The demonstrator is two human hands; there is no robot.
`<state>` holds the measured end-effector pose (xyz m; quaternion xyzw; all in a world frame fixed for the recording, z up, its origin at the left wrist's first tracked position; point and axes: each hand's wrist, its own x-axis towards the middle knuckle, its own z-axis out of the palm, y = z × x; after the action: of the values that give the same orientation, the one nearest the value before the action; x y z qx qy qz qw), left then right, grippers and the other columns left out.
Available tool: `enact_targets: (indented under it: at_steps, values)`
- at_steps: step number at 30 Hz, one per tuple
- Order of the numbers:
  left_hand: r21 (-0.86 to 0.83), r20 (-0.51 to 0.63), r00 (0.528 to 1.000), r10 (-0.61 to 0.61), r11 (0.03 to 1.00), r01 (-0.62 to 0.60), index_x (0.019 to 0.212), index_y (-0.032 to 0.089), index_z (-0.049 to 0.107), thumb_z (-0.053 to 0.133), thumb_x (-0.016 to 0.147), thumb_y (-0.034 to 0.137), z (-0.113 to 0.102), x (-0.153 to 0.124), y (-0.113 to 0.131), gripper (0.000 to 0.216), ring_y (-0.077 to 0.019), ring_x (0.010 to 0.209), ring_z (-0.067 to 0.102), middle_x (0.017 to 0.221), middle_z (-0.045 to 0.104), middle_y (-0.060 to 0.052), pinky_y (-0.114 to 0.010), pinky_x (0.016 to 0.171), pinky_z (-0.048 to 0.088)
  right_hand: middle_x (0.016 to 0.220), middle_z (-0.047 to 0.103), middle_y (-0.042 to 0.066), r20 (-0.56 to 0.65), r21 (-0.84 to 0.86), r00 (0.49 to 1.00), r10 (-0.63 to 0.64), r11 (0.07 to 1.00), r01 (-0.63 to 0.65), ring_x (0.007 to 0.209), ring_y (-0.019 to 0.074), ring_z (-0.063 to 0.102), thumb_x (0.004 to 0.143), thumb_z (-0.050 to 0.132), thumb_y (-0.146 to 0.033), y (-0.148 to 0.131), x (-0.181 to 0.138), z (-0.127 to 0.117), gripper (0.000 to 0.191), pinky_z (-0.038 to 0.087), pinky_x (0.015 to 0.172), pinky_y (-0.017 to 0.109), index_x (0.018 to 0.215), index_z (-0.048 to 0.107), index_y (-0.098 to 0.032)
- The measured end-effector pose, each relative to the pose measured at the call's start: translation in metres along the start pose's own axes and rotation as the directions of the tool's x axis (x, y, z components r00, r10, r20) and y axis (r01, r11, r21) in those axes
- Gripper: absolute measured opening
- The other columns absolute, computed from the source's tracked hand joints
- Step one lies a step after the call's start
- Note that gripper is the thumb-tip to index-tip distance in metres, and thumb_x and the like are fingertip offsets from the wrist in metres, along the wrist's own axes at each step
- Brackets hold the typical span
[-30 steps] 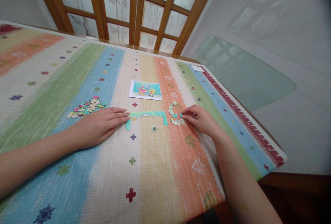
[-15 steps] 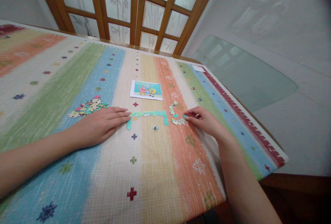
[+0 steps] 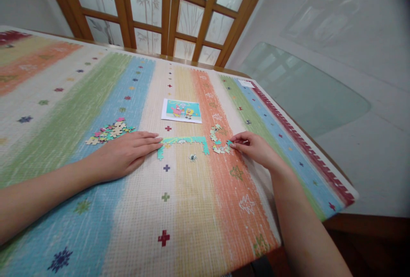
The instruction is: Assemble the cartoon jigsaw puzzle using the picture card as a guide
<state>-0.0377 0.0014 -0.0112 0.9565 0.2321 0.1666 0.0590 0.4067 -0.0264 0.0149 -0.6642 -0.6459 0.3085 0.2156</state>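
Teal puzzle piece (image 3: 229,143), pinched in my right hand (image 3: 252,148), looks light and stiff; I'd grip its edges, my left hand (image 3: 133,151) lying flat by the joined border (image 3: 183,140).

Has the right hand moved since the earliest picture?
Yes: the right hand has shifted slightly to the right, judged against the printed picture card lying on the tablecloth.

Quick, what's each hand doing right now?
Left hand: open, lying flat, fingers reaching the left corner of the partly built puzzle border.
Right hand: closed, pinching a small teal puzzle piece.
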Motion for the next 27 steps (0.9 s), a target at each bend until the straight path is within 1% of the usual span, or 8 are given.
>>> enact_targets:
  at_steps: [6,10,12,14,17,21,24,27]
  values:
    - [-0.025,-0.005,1.000,-0.004,1.000,0.004,0.143,0.024,0.056,0.042,0.100,0.019,0.000,0.000,0.001,0.045,-0.0212,0.136,0.052,0.146,0.058,-0.004,-0.041,0.116,0.041,0.084,0.076,0.008,0.025,0.082,1.000,0.017,0.996,-0.019,0.076,0.0227,0.069,0.073,0.075,-0.045,-0.010,0.000,0.004,0.027,0.054,0.072,0.037,0.085,0.071,-0.021]
    - [-0.035,-0.006,1.000,-0.008,0.999,0.008,0.143,0.026,0.056,0.041,0.100,0.019,0.000,0.000,0.002,0.045,-0.0211,0.136,0.052,0.145,0.059,-0.004,-0.041,0.115,0.041,0.079,0.074,0.006,0.017,0.117,1.000,-0.012,0.993,0.010,0.072,0.0203,0.068,0.074,0.076,-0.045,-0.015,0.000,0.007,0.026,0.053,0.068,0.035,0.080,0.067,-0.021]
    - [-0.029,-0.002,1.000,-0.006,1.000,0.006,0.142,0.025,0.056,0.042,0.100,0.019,-0.001,0.000,0.001,0.045,-0.0210,0.136,0.052,0.145,0.058,-0.004,-0.040,0.115,0.040,0.080,0.073,0.005,0.021,0.154,0.999,-0.027,0.988,0.023,0.072,0.0194,0.067,0.074,0.077,-0.044,-0.015,0.000,0.007,0.026,0.052,0.067,0.033,0.082,0.066,-0.022]
    - [-0.017,0.004,1.000,0.002,1.000,-0.001,0.142,0.023,0.056,0.041,0.099,0.018,-0.001,0.001,0.001,0.046,-0.0212,0.136,0.052,0.146,0.058,-0.004,-0.041,0.115,0.041,0.083,0.074,0.006,0.034,0.177,0.999,-0.035,0.984,0.028,0.073,0.0193,0.066,0.074,0.077,-0.044,-0.015,0.000,0.008,0.028,0.052,0.067,0.033,0.087,0.067,-0.022]
    - [-0.013,0.006,1.000,0.006,1.000,-0.006,0.143,0.023,0.056,0.042,0.099,0.018,-0.001,0.001,0.001,0.046,-0.0217,0.135,0.052,0.146,0.058,-0.004,-0.041,0.115,0.041,0.084,0.074,0.006,0.067,0.122,0.997,-0.036,0.992,0.027,0.072,0.0194,0.065,0.078,0.073,-0.045,-0.013,0.001,0.007,0.031,0.051,0.067,0.034,0.098,0.072,-0.021]
    - [-0.023,0.005,1.000,-0.007,1.000,0.007,0.143,0.024,0.056,0.043,0.098,0.018,-0.001,0.000,0.001,0.047,-0.0217,0.136,0.052,0.146,0.058,-0.004,-0.041,0.114,0.041,0.082,0.075,0.005,0.089,0.043,0.995,-0.056,0.998,0.052,0.070,0.0190,0.064,0.080,0.069,-0.047,-0.013,0.000,0.006,0.030,0.049,0.067,0.034,0.092,0.075,-0.020]
    - [-0.022,0.016,1.000,-0.014,1.000,0.015,0.143,0.024,0.055,0.042,0.099,0.018,0.000,0.000,0.000,0.046,-0.0217,0.137,0.051,0.147,0.057,-0.004,-0.042,0.115,0.041,0.080,0.074,0.005,0.083,0.062,0.995,-0.048,0.997,0.043,0.069,0.0191,0.064,0.079,0.070,-0.049,-0.015,-0.002,0.004,0.029,0.049,0.065,0.033,0.087,0.074,-0.021]
    - [-0.023,0.019,1.000,-0.016,1.000,0.016,0.143,0.024,0.056,0.042,0.099,0.019,0.000,-0.001,0.000,0.046,-0.0219,0.137,0.051,0.146,0.058,-0.004,-0.042,0.115,0.040,0.081,0.075,0.006,0.056,0.125,0.998,-0.039,0.992,0.032,0.072,0.0200,0.067,0.078,0.072,-0.051,-0.018,-0.005,0.002,0.031,0.052,0.070,0.035,0.087,0.073,-0.022]
